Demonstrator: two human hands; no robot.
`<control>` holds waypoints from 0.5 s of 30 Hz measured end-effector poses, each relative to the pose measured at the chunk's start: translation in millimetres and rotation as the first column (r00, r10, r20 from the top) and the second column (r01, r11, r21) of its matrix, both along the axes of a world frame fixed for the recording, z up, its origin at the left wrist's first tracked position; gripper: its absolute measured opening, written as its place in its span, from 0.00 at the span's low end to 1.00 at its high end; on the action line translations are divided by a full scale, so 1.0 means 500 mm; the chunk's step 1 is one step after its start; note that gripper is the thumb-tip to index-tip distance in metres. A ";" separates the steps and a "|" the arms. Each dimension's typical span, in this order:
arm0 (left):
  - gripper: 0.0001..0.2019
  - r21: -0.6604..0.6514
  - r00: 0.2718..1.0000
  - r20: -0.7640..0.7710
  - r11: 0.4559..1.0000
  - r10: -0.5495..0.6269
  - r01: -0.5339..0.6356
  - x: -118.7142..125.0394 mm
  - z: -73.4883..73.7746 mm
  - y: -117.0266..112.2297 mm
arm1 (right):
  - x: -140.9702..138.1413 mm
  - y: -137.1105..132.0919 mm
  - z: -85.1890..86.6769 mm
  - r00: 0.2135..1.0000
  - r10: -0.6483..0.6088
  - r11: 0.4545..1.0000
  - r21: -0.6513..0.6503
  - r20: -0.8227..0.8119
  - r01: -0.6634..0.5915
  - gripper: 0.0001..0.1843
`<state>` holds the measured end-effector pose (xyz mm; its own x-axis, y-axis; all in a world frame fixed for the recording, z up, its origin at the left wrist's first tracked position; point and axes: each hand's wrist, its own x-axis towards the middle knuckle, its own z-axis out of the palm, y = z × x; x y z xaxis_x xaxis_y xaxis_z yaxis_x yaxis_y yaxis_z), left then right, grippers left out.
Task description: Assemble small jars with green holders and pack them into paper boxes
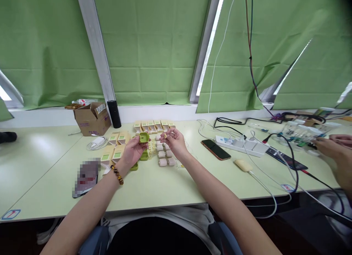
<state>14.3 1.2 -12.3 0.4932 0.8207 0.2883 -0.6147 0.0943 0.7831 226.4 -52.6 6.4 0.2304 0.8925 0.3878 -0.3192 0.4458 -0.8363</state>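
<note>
My left hand (132, 152), with a beaded bracelet (117, 175) at the wrist, grips a small green square case (143, 137) that looks hollow. Close by on the right, my right hand (176, 142) pinches a tiny yellowish piece (165, 136), too small to identify. More green cases (144, 156) lie on the table below my left hand. Several small yellow pieces (150, 151) are laid out between the hands. Pale pink, rounded cylinders (162, 162) stand in rows under my right hand, which hides some of them.
Cream cartons with green squares (117, 152) stand left; a carton row (154, 126) lies behind. A cardboard box (92, 119), black cylinder (114, 114), phone (216, 149), power strip (240, 145) and cables surround the work. Another person's hands (334, 146) work among clear containers (308, 135) at right.
</note>
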 end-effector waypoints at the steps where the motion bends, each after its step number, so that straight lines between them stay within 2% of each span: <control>1: 0.16 0.027 1.000 -0.006 1.000 0.003 -0.003 0.000 -0.001 0.001 | -0.003 0.000 -0.006 1.000 -0.006 1.000 0.005 -0.007 0.006 0.20; 4: 0.22 0.099 0.999 -0.029 0.995 0.030 -0.027 0.000 -0.003 0.000 | -0.007 -0.002 -0.017 0.999 -0.037 0.999 0.013 0.010 0.037 0.17; 7: 0.28 0.161 0.992 -0.056 0.982 0.110 -0.100 0.004 -0.005 -0.002 | -0.006 -0.008 -0.017 0.999 -0.043 0.999 0.008 0.010 0.043 0.15; 15: 0.29 0.340 0.954 -0.126 0.915 0.272 -0.216 0.015 -0.009 -0.010 | -0.010 -0.026 -0.006 0.997 -0.058 0.998 0.014 0.060 0.057 0.19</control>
